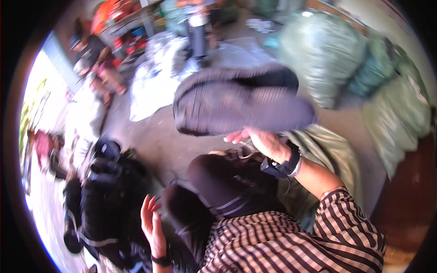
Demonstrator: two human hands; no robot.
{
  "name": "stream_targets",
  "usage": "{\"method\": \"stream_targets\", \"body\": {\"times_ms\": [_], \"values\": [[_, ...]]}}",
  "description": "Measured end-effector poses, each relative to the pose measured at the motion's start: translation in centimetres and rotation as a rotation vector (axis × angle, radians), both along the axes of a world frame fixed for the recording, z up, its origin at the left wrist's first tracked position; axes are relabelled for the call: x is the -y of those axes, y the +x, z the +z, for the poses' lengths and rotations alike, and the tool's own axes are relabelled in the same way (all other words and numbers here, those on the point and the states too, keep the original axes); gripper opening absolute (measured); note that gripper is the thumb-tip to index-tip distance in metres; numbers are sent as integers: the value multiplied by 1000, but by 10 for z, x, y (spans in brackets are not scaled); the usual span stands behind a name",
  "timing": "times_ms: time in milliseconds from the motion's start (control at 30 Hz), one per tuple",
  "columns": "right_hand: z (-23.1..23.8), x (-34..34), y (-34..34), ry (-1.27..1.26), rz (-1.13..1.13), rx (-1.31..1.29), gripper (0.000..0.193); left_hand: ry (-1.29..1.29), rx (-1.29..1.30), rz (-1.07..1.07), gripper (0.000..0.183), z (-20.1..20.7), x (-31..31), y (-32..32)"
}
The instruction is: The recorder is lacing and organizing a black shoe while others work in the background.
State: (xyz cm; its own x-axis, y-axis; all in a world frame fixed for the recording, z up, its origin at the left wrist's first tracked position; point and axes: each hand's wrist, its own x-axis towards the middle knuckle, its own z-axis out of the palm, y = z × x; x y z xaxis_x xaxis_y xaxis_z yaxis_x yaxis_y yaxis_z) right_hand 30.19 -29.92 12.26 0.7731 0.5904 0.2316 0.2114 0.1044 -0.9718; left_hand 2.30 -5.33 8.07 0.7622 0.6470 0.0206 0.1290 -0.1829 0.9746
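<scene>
A dark grey-purple cloth piece [236, 102], long and rounded with a fold or opening along its top, hangs blurred in front of me; its exact kind I cannot make out. Just under its lower edge is my right hand [266, 144], fingers stretched out to the left; whether they touch the cloth is unclear, as it covers part of them. My left hand [154, 225] is raised low beside my knee, empty, with its fingers apart. A pile of black items [114, 200] lies to the left of it.
Large pale green sacks [318, 54] stand at the far right, with another sack [396, 109] by the wall. Olive cloth [327, 157] lies beside my right knee. Ahead are white plastic bundles [166, 54], a seated person [98, 59] and another person [196, 27].
</scene>
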Motion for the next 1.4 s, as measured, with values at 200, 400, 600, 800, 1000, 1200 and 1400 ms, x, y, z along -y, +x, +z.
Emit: {"method": "stream_targets", "body": {"times_ms": [200, 400, 600, 800, 1000, 1200, 1400], "values": [[-15, -106, -28, 33, 279, 870, 68, -971, 326, -302, 78, 12, -31, 13], [-33, -135, -51, -259, 528, 1211, 71, -736, 311, 18, 57, -21, -28, -12], [-53, -121, -46, -433, 763, 971, 43, -371, 121, 162, 65, -35, 16, -13], [-43, -148, -54, -242, 672, 596, 44, -320, -53, -62, 74, -20, -19, -7], [-39, -164, -53, -411, 790, 397, 51, -346, -109, 105, 79, -9, -22, -1], [-19, -163, -66, -365, 765, 414, 50, 19, -252, 114, 95, 9, -17, 17], [-9, -169, -65, -429, 749, 568, 49, -376, -84, 39, 77, 22, -29, 10]]}}
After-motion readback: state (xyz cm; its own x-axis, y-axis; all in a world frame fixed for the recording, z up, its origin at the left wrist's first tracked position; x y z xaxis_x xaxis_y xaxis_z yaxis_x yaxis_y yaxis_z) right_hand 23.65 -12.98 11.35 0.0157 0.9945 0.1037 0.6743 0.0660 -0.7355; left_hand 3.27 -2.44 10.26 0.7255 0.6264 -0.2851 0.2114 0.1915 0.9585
